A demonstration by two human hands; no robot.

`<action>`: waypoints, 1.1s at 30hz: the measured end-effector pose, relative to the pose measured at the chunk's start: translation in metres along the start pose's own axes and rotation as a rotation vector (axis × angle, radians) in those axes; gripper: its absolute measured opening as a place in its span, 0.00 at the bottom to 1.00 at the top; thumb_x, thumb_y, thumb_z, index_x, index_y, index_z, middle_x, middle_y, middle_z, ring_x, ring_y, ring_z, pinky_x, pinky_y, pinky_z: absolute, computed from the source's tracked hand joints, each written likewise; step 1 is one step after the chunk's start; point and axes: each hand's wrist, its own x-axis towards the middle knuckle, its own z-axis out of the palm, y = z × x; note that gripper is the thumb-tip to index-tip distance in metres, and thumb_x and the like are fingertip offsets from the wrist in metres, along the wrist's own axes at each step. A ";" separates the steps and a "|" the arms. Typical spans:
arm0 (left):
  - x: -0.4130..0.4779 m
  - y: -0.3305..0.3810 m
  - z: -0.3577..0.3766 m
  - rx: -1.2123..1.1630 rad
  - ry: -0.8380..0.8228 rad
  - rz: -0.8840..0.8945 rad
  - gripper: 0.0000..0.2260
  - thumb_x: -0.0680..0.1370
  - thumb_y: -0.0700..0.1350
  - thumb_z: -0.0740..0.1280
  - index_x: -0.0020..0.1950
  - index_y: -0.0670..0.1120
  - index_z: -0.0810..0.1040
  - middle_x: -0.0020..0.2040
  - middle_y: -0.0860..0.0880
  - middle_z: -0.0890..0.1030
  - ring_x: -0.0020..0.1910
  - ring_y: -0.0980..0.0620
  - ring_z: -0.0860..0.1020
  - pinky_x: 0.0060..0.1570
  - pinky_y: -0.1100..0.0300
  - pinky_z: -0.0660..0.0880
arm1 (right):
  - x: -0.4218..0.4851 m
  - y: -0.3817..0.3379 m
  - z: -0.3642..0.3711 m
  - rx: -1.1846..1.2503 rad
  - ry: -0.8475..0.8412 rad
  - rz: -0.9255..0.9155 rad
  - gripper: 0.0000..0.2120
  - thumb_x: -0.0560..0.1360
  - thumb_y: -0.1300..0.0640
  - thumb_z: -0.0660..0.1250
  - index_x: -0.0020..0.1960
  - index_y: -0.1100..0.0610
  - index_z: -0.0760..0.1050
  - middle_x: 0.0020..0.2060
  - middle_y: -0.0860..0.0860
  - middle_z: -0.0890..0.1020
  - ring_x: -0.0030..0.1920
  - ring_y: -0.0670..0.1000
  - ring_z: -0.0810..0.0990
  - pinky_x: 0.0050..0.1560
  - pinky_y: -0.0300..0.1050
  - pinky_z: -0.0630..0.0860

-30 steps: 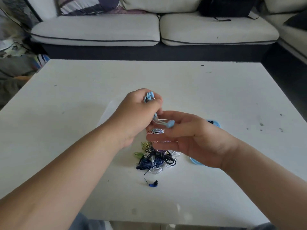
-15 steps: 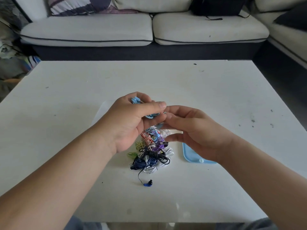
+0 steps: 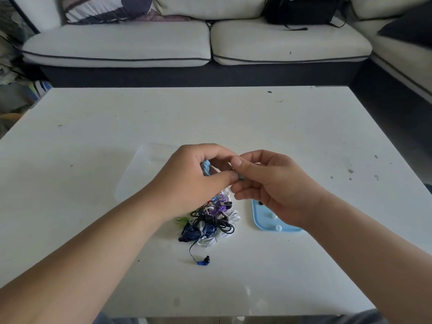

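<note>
Right hand curled inward, meeting left hand, pinching coiled blue cord

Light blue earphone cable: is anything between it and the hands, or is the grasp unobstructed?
Nothing visible stands between them. The left hand holds the light blue earphone cable in curled fingers; the right hand pinches its end. The pile of tangled earphones lies on the table beneath the hands.
</note>
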 end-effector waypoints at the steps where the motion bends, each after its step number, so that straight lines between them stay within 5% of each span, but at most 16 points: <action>1: -0.001 0.000 0.000 0.023 0.000 0.018 0.06 0.77 0.44 0.76 0.53 0.53 0.86 0.46 0.55 0.87 0.46 0.55 0.84 0.49 0.62 0.80 | 0.000 0.000 0.000 -0.020 0.005 0.005 0.11 0.75 0.59 0.73 0.52 0.65 0.77 0.39 0.60 0.84 0.34 0.53 0.83 0.35 0.43 0.81; 7: 0.002 -0.001 0.000 0.019 0.082 -0.013 0.02 0.76 0.45 0.77 0.47 0.52 0.86 0.41 0.56 0.86 0.41 0.56 0.84 0.43 0.66 0.79 | 0.001 -0.002 -0.004 0.029 -0.050 0.048 0.12 0.73 0.56 0.73 0.50 0.65 0.81 0.39 0.59 0.85 0.36 0.52 0.85 0.40 0.42 0.83; 12: 0.008 -0.009 -0.001 -0.038 0.221 -0.054 0.04 0.75 0.39 0.76 0.43 0.48 0.86 0.40 0.51 0.86 0.43 0.51 0.84 0.46 0.63 0.80 | 0.002 -0.002 -0.005 0.132 -0.127 0.070 0.15 0.75 0.69 0.68 0.62 0.68 0.80 0.47 0.61 0.86 0.46 0.54 0.87 0.49 0.43 0.83; 16: 0.009 -0.011 -0.001 -0.223 0.237 -0.119 0.06 0.74 0.38 0.77 0.45 0.47 0.86 0.40 0.47 0.87 0.41 0.47 0.86 0.49 0.54 0.82 | 0.002 0.000 -0.004 0.110 -0.093 0.054 0.11 0.78 0.68 0.67 0.59 0.69 0.80 0.47 0.61 0.86 0.46 0.54 0.87 0.46 0.43 0.83; 20: 0.009 -0.012 0.001 -0.337 0.203 -0.143 0.10 0.75 0.38 0.77 0.53 0.48 0.85 0.43 0.47 0.88 0.45 0.50 0.87 0.51 0.56 0.82 | 0.001 -0.001 -0.008 0.033 -0.016 -0.008 0.10 0.78 0.66 0.69 0.58 0.68 0.81 0.44 0.60 0.85 0.41 0.54 0.86 0.44 0.44 0.84; 30: 0.006 -0.011 0.038 -0.296 0.144 -0.125 0.03 0.80 0.39 0.72 0.52 0.47 0.84 0.42 0.52 0.86 0.39 0.53 0.86 0.43 0.58 0.82 | -0.009 0.002 -0.025 -0.200 0.059 -0.019 0.04 0.71 0.65 0.76 0.46 0.63 0.84 0.41 0.59 0.87 0.37 0.53 0.82 0.41 0.45 0.81; 33: 0.006 -0.009 0.045 -0.310 0.129 -0.128 0.03 0.81 0.39 0.71 0.52 0.46 0.82 0.38 0.52 0.85 0.36 0.54 0.84 0.40 0.61 0.81 | -0.011 0.003 -0.033 -0.299 0.105 -0.046 0.11 0.68 0.58 0.80 0.45 0.64 0.84 0.36 0.56 0.84 0.36 0.53 0.80 0.41 0.48 0.80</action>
